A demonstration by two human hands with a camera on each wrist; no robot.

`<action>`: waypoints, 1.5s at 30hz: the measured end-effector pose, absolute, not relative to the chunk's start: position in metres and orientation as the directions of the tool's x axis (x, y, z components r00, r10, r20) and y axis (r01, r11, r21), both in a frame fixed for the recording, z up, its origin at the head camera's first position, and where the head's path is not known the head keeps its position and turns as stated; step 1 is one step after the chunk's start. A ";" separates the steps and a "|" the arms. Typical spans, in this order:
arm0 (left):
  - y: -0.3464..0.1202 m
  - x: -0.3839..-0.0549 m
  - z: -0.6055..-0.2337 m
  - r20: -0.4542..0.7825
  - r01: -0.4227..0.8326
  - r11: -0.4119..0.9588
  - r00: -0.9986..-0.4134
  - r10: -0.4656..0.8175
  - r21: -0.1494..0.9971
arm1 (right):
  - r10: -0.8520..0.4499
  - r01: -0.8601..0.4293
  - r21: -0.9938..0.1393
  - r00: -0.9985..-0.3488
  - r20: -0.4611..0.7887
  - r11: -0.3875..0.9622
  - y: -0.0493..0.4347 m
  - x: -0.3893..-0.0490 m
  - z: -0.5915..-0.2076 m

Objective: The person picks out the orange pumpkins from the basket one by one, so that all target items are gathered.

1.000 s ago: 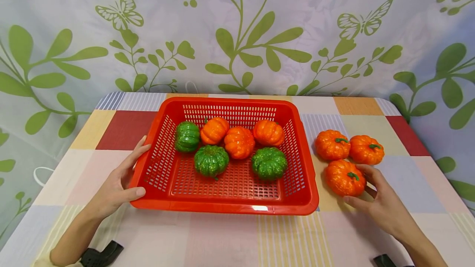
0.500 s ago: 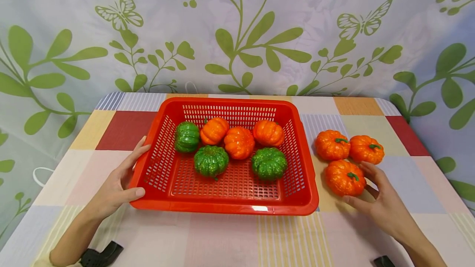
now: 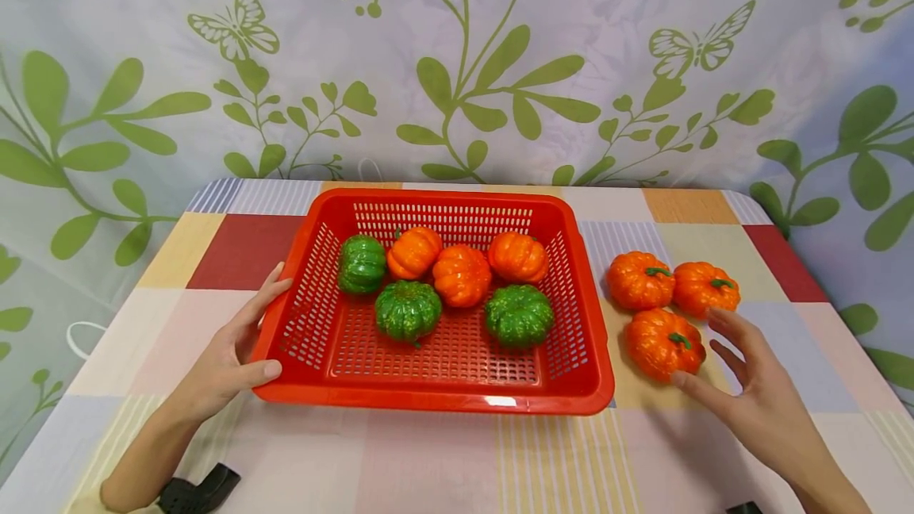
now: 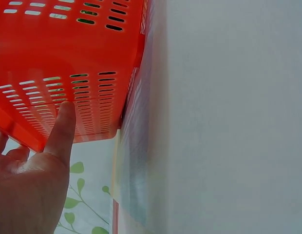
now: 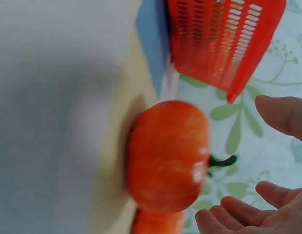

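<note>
A red perforated basket (image 3: 432,401) holds several small pumpkins, among them a green pumpkin (image 3: 408,311) and an orange pumpkin (image 3: 462,275). My left hand (image 3: 217,363) touches the basket's left side with thumb and fingers spread; in the left wrist view one finger lies along its outer wall. Right of the basket sit three orange pumpkins. My right hand (image 3: 757,387) is beside the nearest orange pumpkin (image 3: 660,343), fingers parted and holding nothing. The right wrist view shows a gap between this hand and that pumpkin (image 5: 168,156), whose green stem points up.
The two other loose pumpkins, one orange pumpkin (image 3: 639,281) and another orange pumpkin (image 3: 706,289), sit just behind the nearest one. A patchwork tablecloth (image 3: 428,458) covers the table. A leaf-patterned curtain (image 3: 300,38) hangs behind the far edge.
My right hand has drawn back slightly to the right from the nearest orange pumpkin, and its fingers have come away from it. The left hand and basket stay put.
</note>
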State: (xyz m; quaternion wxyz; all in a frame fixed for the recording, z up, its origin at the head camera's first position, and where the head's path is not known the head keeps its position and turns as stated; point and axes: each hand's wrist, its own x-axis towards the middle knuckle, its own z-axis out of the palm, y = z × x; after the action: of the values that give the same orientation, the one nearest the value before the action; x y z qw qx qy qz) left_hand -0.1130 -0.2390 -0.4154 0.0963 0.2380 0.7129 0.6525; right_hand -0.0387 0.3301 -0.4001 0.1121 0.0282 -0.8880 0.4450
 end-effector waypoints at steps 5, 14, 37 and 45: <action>-0.241 -0.114 -0.416 0.159 0.206 0.053 -0.874 0.460 0.977 | -0.004 -0.243 -0.775 -0.955 0.296 0.583 0.315 -0.038 -0.381; -0.240 -0.112 -0.416 0.177 0.221 0.047 -0.877 0.447 0.974 | -0.105 -0.304 -0.743 -0.947 0.302 0.596 0.282 -0.045 -0.342; -0.239 -0.113 -0.417 0.180 0.220 0.038 -0.874 0.451 0.975 | -0.402 -0.530 -0.665 -0.844 0.355 0.526 0.200 -0.090 -0.293; -0.238 -0.113 -0.416 0.181 0.221 0.036 -0.873 0.454 0.975 | -0.474 -0.545 -0.691 -0.820 0.321 0.475 0.173 -0.123 -0.296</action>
State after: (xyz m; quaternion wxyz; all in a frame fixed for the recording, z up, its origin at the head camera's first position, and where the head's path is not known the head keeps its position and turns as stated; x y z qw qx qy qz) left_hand -0.1127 -0.2376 -0.4164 0.0890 0.2362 0.7144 0.6527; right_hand -0.1232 0.1730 -0.2956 0.0427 0.2970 -0.8576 0.4178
